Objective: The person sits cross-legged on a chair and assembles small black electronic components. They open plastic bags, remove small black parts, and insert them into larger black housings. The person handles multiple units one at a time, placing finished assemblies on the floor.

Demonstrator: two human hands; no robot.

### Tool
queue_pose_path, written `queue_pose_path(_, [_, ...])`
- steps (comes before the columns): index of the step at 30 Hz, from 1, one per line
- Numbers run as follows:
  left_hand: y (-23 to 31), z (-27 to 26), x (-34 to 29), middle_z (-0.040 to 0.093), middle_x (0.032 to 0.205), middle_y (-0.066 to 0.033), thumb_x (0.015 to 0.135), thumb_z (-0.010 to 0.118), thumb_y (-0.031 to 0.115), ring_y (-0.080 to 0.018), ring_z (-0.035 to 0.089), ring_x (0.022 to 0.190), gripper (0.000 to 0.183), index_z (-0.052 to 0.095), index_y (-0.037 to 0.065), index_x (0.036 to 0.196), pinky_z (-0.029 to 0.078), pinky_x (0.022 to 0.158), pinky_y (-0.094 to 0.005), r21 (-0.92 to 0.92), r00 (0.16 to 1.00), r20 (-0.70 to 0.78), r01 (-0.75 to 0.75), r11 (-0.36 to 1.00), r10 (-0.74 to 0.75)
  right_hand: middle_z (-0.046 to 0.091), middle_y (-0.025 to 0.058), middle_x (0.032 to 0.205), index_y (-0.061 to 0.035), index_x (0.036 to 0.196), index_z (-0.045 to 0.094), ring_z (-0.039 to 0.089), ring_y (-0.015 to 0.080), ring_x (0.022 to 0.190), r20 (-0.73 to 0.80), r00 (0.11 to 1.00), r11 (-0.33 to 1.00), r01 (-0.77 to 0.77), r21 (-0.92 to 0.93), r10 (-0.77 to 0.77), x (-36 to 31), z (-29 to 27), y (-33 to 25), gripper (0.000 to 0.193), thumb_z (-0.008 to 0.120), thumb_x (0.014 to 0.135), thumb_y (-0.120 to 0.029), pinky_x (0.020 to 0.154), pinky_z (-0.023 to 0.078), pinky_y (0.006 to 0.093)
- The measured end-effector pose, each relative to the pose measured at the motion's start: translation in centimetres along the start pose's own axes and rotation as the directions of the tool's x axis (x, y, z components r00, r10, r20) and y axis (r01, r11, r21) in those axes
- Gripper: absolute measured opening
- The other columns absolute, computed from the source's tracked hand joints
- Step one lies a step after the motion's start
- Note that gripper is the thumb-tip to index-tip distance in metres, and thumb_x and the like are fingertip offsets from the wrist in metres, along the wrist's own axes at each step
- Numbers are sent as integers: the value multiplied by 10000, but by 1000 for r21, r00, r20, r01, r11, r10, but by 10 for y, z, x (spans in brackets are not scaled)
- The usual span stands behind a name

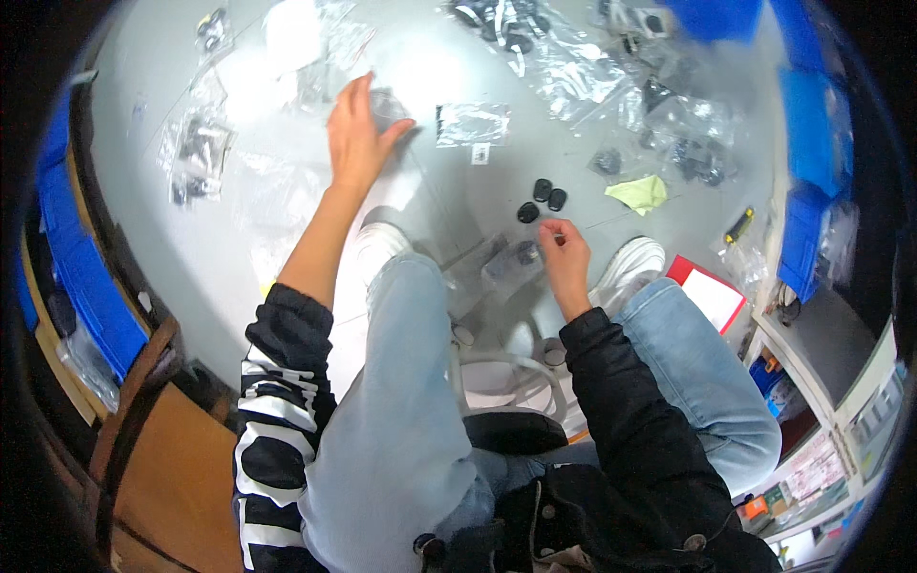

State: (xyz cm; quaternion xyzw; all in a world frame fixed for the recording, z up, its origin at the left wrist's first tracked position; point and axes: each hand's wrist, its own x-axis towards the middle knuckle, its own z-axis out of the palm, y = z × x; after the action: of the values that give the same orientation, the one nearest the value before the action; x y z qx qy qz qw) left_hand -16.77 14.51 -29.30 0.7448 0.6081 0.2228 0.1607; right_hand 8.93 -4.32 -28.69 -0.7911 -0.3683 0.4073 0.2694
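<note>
My left hand [358, 134] is stretched over the grey floor at the upper left, thumb apart from the fingers. Clear plastic packaging [387, 105] lies right beside its fingers. Nearer to me, my right hand [565, 256] is closed, fingertips pressed together; what they hold, if anything, is too small to tell. Just beyond it, black oval pieces [543, 189] form a small cluster on the floor. A clear plastic bag [514, 265] with a dark piece inside lies to the left of the right fingers. Ahead, between the hands, is a flat clear packet [473, 125] with a white label.
Clear bags [592, 81] with black parts pile up at the far right, near a yellow-green cloth [638, 194]. More bagged parts [201, 158] lie at the left. A red-edged folder [707, 291] is beside my right knee. Blue bins [91, 267] and a shelf [812, 382] flank me.
</note>
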Motion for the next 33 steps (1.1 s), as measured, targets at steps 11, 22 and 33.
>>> queue_pose_path(11, [45, -134, -2, 467, 1189, -86, 786, 653, 139, -197, 544, 974, 359, 544, 72, 1122, 443, 835, -320, -335, 933, 320, 277, 901, -167, 639, 137, 811, -25, 875, 612, 611, 276, 739, 170, 981, 990, -71, -121, 91, -37, -37, 56, 190, 591, 767, -180, 682, 469, 350])
queue_pose_path(22, [208, -278, -92, 601, 1027, -125, 804, 613, 133, -219, 570, 972, 287, 573, 11, 1060, 417, 861, -295, 1, 837, 544, -73, 997, 61, 645, 130, 825, -51, 834, 632, 610, 295, 793, 222, 954, 963, -153, -223, 202, -59, -29, 128, 197, 580, 722, -205, 721, 472, 381])
queue_pose_path(33, [203, -175, -167, 562, 849, -103, 762, 621, 275, -287, 564, 832, 332, 552, 55, 1001, 447, 733, -387, 44, 501, 853, -350, 936, 147, 433, 107, 1184, -87, 1150, 459, 447, 228, 1056, 718, 491, 232, -870, 435, 494, -71, 12, 71, 442, 601, 819, -344, 803, 412, 448])
